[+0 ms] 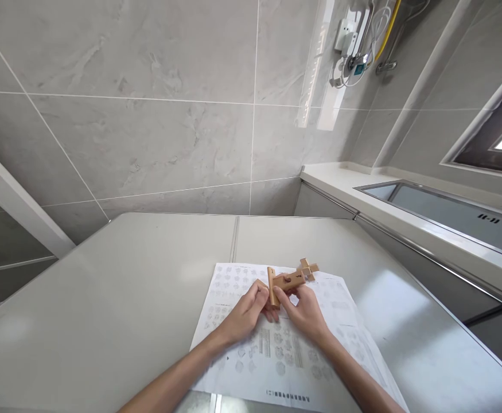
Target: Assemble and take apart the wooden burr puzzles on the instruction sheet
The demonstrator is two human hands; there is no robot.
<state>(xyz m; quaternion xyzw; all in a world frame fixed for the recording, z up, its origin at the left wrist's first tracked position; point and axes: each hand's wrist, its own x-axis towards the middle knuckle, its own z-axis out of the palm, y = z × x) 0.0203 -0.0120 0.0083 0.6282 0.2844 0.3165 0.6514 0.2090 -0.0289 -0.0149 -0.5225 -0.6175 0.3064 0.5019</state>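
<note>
In the head view, your two hands met over a printed sheet (337,298) on the pale table (104,298), nearer its right edge than its left. Your left hand (244,312) had its fingers bent and its thumb against the near part of a narrow wooden piece (272,284), grasping it. Your right hand (306,312) was closed around a wooden block (291,280) with dark marks on top, its thumb reaching toward the narrow piece. The two pieces met in a rough T above the sheet, the block running off toward the table's right edge. Just beyond it, at the sheet's far edge, was a cross-shaped wooden piece (308,268) (whether it touched the block, you could not tell from here). The sheet carried rows of small drawings, too fine to make out. Past the table's right edge ran a white counter (332,178) with a sink (440,209).
</note>
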